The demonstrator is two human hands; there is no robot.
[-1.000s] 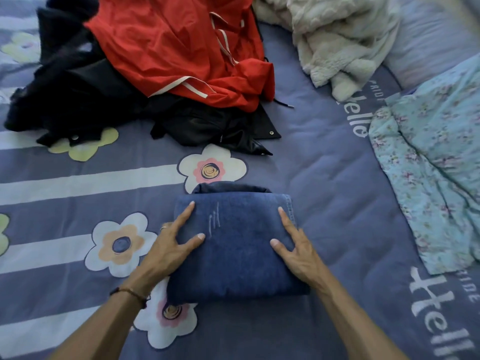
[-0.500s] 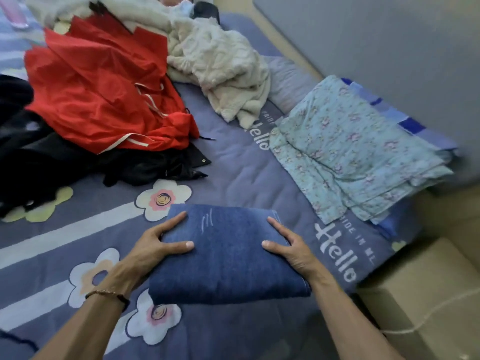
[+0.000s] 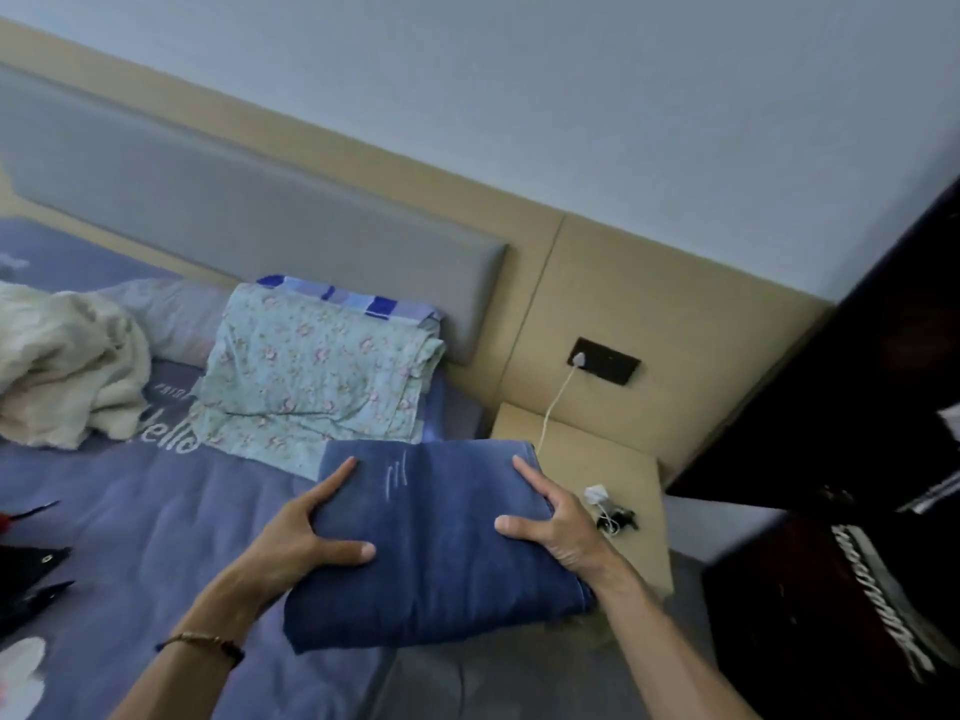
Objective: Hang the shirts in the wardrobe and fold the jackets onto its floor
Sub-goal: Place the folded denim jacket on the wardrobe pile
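Note:
A folded blue denim jacket (image 3: 436, 553) is lifted off the bed, held flat between both hands. My left hand (image 3: 301, 543) grips its left edge, thumb on top and fingers hidden under the fabric. My right hand (image 3: 558, 527) grips the right edge the same way. The dark wardrobe (image 3: 852, 459) rises at the right edge of the view, with dark garments showing white print inside. At the far left, corners of a black garment (image 3: 31, 579) lie on the bed, with a sliver of red cloth (image 3: 6, 518) above them.
The blue bedspread (image 3: 130, 537) carries a cream fleece blanket (image 3: 57, 366) and a floral folded sheet (image 3: 317, 376) against the grey headboard (image 3: 249, 215). A beige nightstand (image 3: 587, 459) with a white charger and cable stands between bed and wardrobe.
Both hands have lifted the folded denim jacket off the bed and carried it right, toward the nightstand and wardrobe. The view swung right, so the red and black pile has nearly left the frame.

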